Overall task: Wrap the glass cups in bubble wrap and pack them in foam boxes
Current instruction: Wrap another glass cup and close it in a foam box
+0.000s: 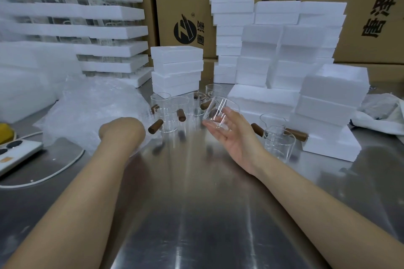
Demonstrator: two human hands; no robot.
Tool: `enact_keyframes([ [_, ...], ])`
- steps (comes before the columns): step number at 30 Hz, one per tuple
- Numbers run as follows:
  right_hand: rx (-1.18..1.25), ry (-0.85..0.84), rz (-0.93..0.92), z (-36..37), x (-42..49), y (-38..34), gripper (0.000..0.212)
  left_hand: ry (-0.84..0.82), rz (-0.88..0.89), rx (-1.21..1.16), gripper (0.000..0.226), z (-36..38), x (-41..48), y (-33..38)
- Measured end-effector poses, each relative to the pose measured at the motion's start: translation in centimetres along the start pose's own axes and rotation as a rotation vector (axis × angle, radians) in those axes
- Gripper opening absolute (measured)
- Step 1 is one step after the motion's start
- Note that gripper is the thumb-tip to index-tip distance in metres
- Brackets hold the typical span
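My right hand point(231, 133) holds a clear glass cup point(218, 111) tilted above the steel table, fingers curled round its side, palm up. Its brown wooden handle sticks out at the far left of the cup. My left hand point(121, 130) reaches onto a pile of bubble wrap point(94, 105) at the left; its fingers are bent away and hidden behind the wrist. Several more glass cups with wooden handles point(172, 113) stand in the middle of the table, and two others point(277, 135) stand at the right. A foam box point(332, 144) lies to their right.
Stacks of white foam boxes point(284, 50) fill the back and right. Foam trays point(98, 35) with glassware are piled at back left. Cardboard cartons point(181, 6) stand behind. A white power strip point(15, 153) with a cable lies at the left edge. White cloth point(382, 116) sits far right.
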State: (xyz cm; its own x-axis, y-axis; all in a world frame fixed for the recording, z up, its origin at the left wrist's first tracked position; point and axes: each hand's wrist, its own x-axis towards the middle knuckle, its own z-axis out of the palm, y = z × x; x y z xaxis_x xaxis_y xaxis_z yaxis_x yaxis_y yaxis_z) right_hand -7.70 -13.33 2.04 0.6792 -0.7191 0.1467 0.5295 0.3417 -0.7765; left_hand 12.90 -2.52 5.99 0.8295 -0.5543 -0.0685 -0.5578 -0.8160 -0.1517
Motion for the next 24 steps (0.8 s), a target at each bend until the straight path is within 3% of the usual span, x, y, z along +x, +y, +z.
enact_keyframes([
  [2,0.002,0.016,0.005,0.1,-0.1,-0.1,0.059,-0.055,0.030,0.023,0.020,0.1,0.6,-0.3],
  [5,0.022,0.005,0.008,0.0,0.0,-0.1,0.037,-0.122,0.021,0.008,0.025,0.0,0.5,0.0],
  [7,0.041,0.026,0.028,0.0,0.0,-0.1,0.036,-0.065,0.000,-0.124,0.022,0.0,0.3,0.0],
  [10,0.041,0.064,0.063,0.3,-0.1,-0.3,0.035,0.189,-0.076,-0.307,0.004,-1.4,-0.6,-0.5],
  [13,0.051,0.069,0.080,0.4,-0.1,-0.3,0.022,0.572,-0.103,-0.434,0.027,-2.9,-1.3,-0.8],
  [15,0.080,0.065,0.065,0.2,0.0,-0.3,0.024,0.856,-0.005,-0.586,0.019,-3.4,-1.9,-0.6],
  [17,0.087,0.065,0.044,0.2,0.0,-0.3,0.043,0.983,0.179,-0.806,0.011,-3.5,-2.4,0.0],
  [20,0.107,0.084,0.002,0.2,-0.1,-0.3,0.056,0.806,0.512,-1.142,0.011,-3.2,-3.1,1.9],
  [24,0.079,0.166,-0.089,0.1,-0.1,-0.3,0.047,0.448,0.712,-1.331,0.011,-1.5,-3.4,5.1],
])
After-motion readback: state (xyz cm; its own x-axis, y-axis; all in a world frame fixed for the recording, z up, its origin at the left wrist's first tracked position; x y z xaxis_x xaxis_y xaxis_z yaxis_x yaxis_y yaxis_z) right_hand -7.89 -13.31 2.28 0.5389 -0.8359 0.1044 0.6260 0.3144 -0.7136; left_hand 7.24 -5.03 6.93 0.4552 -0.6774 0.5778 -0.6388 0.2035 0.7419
